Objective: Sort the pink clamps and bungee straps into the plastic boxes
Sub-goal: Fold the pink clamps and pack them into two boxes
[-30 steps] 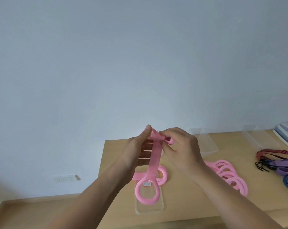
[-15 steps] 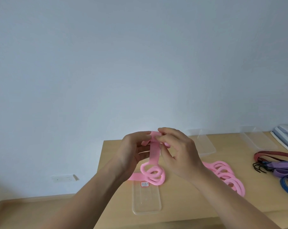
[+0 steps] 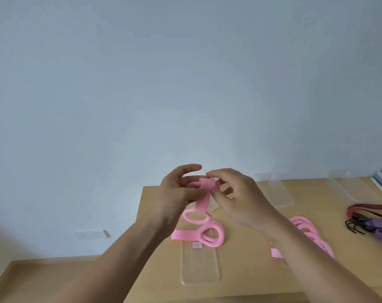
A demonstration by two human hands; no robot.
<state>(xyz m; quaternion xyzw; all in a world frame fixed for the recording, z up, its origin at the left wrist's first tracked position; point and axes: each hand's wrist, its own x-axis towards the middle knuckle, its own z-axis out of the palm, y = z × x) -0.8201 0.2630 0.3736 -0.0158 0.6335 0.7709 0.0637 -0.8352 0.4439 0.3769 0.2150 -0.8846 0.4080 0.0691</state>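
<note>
A plastic box (image 3: 200, 270) lay nearest on the desk (image 3: 240, 270) with a pink clamp (image 3: 198, 234) across its far end. Above it a second clamp (image 3: 204, 200) was pinched at its folded top by the left hand (image 3: 177, 191) and right hand (image 3: 240, 197), its loop hanging toward 6 o'clock. The fold was best kept tight and the loop lowered straight into that box, with the loose clamps (image 3: 306, 228) at 3 o'clock and the bungee straps (image 3: 374, 221) beyond left alone.
</note>
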